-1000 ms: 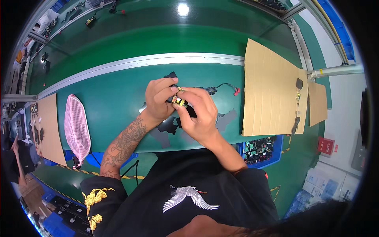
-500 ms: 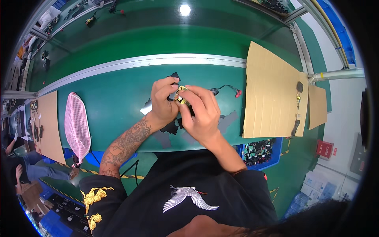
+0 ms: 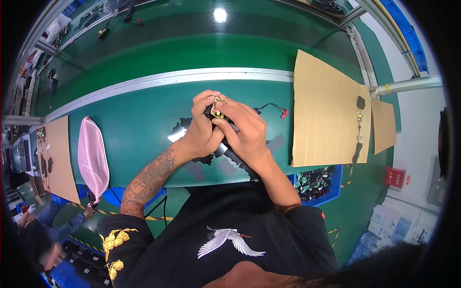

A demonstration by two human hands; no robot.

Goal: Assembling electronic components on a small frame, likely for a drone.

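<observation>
Both my hands meet over the green table, closed around one small electronic assembly. My left hand [image 3: 204, 132] wraps its near and left sides, against a black casing piece [image 3: 208, 112]. My right hand [image 3: 248, 129] pinches from the right, its fingers on a small circuit board [image 3: 217, 107] with yellow parts. How far the board sits inside the casing is hidden by my fingers. Beyond my right hand, a black cable with a red connector [image 3: 285, 113] lies on the table. Dark grey, jagged flat pieces [image 3: 195, 170] lie under and around my hands.
A pink mesh bag [image 3: 91, 158] stands at the left, near a cardboard sheet [image 3: 61, 158]. To the right, a large cardboard panel [image 3: 326, 115] carries a black adapter and cable parts. Below it is a blue bin [image 3: 331, 192] of circuit boards. A metal rail [image 3: 192, 74] crosses behind my hands.
My hands have turned the assembly, and more of the board's face shows. The black piece that stuck up above my left hand is no longer visible there. The view has shifted slightly.
</observation>
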